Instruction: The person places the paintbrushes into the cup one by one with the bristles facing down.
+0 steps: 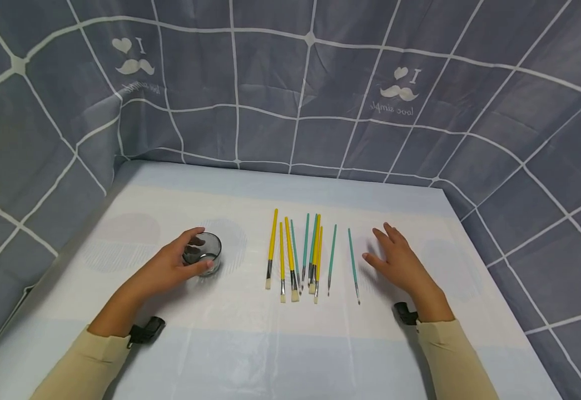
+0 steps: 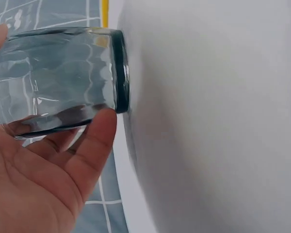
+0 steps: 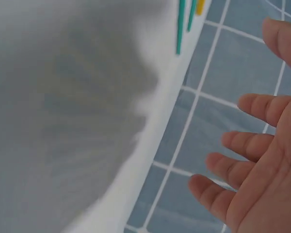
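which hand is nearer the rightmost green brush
Right. The right hand is just right of that green brush, apart from it; the left hand is well to its left, beyond the other brushes, gripping the glass.

Pale table (image 1: 270,361), paintbrushes (image 1: 316,250) (yellow, teal), glass tumbler (image 1: 210,250)

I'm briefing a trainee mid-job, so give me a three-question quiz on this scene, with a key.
1. Which hand is holding the glass?
2. What colour is the handle of the paintbrush nearest the right hand? (a) yellow (b) green (c) red
3. True or false: the right hand is gripping a paintbrush.

Key: 1. The left hand. 2. b. 3. False; its fingers are spread and hold nothing.
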`<act>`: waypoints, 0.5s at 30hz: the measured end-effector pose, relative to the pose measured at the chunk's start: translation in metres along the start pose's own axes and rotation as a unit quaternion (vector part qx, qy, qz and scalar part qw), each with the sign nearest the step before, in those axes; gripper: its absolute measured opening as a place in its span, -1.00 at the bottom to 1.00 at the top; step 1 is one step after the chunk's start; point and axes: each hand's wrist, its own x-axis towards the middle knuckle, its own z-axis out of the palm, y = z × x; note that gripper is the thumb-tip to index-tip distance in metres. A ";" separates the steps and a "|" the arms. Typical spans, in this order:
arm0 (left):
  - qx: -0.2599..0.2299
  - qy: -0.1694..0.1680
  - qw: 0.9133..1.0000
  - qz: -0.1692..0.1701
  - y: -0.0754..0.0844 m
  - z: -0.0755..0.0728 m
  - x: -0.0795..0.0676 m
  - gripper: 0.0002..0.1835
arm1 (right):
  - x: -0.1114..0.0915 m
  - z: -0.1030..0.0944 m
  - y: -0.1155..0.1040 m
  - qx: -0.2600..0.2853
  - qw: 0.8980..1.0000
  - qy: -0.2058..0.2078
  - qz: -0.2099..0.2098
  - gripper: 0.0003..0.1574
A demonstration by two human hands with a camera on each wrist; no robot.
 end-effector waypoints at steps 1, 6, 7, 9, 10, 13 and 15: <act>-0.004 0.000 1.000 -0.003 0.000 0.001 0.000 -0.14 | 0.001 0.000 -0.001 0.010 1.000 0.000 -0.003 -0.07; -0.019 0.001 1.000 -0.013 0.001 0.002 0.000 -0.14 | 0.005 0.003 -0.006 0.035 0.999 0.013 -0.023 -0.12; -0.021 0.001 1.000 -0.014 0.001 0.003 0.000 -0.14 | 0.007 0.004 -0.006 0.037 0.999 0.017 -0.023 -0.13; -0.024 0.000 1.000 -0.016 0.001 0.003 0.000 -0.14 | 0.009 0.005 -0.008 0.047 0.999 0.021 -0.017 -0.15; -0.025 0.001 1.000 -0.018 0.001 0.003 0.000 -0.14 | 0.010 0.006 -0.008 0.052 0.998 0.023 -0.012 -0.16; -0.028 0.000 0.999 -0.023 0.000 0.004 -0.001 -0.14 | 0.015 0.009 -0.009 0.081 0.996 0.024 0.007 -0.19; -0.034 -0.002 0.999 -0.029 0.000 0.004 -0.001 -0.13 | 0.018 0.010 -0.008 0.099 0.995 0.021 0.022 -0.20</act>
